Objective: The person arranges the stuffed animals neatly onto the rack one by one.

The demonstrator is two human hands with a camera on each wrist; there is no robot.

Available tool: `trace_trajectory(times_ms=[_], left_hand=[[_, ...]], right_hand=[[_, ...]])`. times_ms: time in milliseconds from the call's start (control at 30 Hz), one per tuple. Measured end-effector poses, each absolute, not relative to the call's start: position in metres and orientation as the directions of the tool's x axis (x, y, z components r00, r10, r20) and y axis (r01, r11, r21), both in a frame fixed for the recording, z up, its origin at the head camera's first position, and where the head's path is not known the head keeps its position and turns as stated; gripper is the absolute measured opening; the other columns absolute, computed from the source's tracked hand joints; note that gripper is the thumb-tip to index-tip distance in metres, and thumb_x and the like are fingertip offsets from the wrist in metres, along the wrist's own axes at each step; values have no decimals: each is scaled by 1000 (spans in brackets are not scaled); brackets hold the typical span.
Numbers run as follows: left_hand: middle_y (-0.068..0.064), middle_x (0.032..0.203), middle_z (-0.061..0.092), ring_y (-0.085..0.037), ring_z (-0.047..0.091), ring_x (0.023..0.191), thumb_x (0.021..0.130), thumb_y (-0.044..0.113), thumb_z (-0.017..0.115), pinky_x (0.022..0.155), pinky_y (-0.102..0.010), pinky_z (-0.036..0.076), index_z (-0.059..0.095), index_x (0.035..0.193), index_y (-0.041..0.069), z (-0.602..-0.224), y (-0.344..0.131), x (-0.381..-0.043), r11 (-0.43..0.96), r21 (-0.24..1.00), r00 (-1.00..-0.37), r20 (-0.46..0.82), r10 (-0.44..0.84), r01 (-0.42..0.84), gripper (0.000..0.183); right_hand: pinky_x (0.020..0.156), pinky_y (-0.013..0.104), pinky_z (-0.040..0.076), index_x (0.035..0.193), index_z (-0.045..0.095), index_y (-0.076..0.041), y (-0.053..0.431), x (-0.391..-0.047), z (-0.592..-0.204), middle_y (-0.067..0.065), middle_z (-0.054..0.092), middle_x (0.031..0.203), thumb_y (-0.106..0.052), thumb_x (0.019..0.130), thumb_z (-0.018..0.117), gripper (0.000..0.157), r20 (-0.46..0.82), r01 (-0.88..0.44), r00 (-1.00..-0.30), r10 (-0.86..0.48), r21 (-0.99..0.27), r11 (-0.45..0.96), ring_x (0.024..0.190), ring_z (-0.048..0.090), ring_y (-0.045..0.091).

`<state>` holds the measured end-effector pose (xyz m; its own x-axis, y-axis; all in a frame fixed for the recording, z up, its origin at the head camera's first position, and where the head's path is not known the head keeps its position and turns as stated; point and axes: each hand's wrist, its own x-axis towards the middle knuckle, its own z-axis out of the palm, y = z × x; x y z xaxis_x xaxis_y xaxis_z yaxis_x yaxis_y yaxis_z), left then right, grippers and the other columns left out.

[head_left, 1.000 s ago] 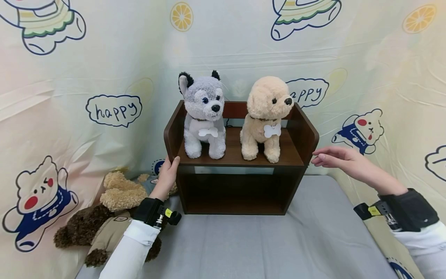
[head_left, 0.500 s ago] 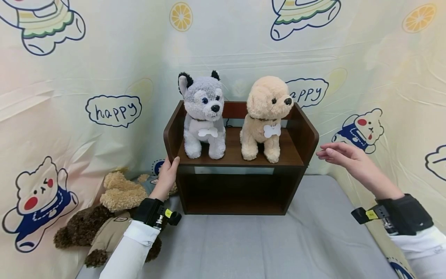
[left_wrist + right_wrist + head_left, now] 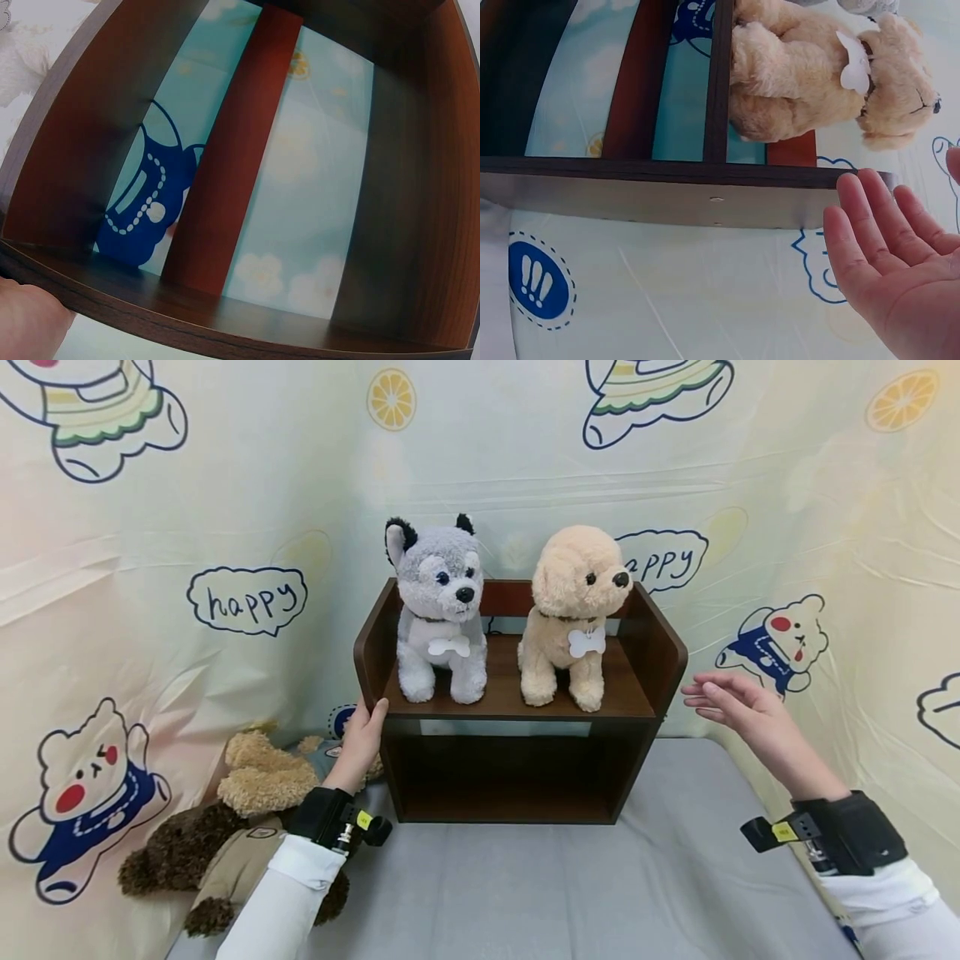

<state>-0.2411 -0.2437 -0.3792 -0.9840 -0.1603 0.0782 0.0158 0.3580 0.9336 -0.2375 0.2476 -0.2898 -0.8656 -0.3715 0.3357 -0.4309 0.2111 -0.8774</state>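
Note:
A dark brown two-tier wooden shelf [image 3: 498, 693] stands upright on the grey-covered table. My left hand [image 3: 362, 739] holds its left side panel, thumb at the front edge; in the left wrist view only part of that hand [image 3: 30, 322] shows, and its other fingers are hidden. Just outside the right panel, my right hand [image 3: 738, 706] is raised, palm visible and fingers extended in the right wrist view, holding nothing. On the upper tier sit a grey-and-white husky plush [image 3: 441, 581] at left and a cream puppy plush [image 3: 573, 572] at right, each with a white bone-shaped tag.
Left of the shelf lie a tan plush [image 3: 262, 777] and a dark brown plush [image 3: 176, 852] in a beige top, partly behind my left arm. A patterned curtain [image 3: 247, 485] hangs close behind the shelf. Grey cloth [image 3: 510, 893] covers the table in front.
My right hand has drawn a little to the right, away from the shelf's right panel, and its forearm has shifted left. The left hand, shelf and plush dogs stay put.

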Motion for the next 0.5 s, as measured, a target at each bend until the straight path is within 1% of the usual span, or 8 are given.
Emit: trace_trajectory(times_ms=[200,300,500], left_hand=[[-14,150,16,-30,16,136,99,40,29,107,-52,15,9,147,12,-378,-243,-241,353,935,-984,89,-156,28,59],[-14,149,17,-30,17,136,99,39,29,107,-52,16,9,147,12,-378,-243,-241,353,935,-983,92,-156,32,58],[-13,150,16,-30,17,136,99,38,30,106,-53,16,8,147,13,-378,-243,-241,358,933,-984,93,-153,33,58]], right_hand=[[77,13,46,115,50,-16,248,-239,-297,-14,62,102,-19,98,41,20,293,-381,-897,-332,-892,243,93,60,0],[76,13,47,115,50,-17,246,-240,-301,-15,62,103,-21,98,41,20,275,-357,-907,-318,-904,237,93,60,-1],[76,13,47,113,51,-16,245,-240,-308,-15,62,102,-22,98,42,19,281,-350,-912,-300,-913,210,92,60,-1]])
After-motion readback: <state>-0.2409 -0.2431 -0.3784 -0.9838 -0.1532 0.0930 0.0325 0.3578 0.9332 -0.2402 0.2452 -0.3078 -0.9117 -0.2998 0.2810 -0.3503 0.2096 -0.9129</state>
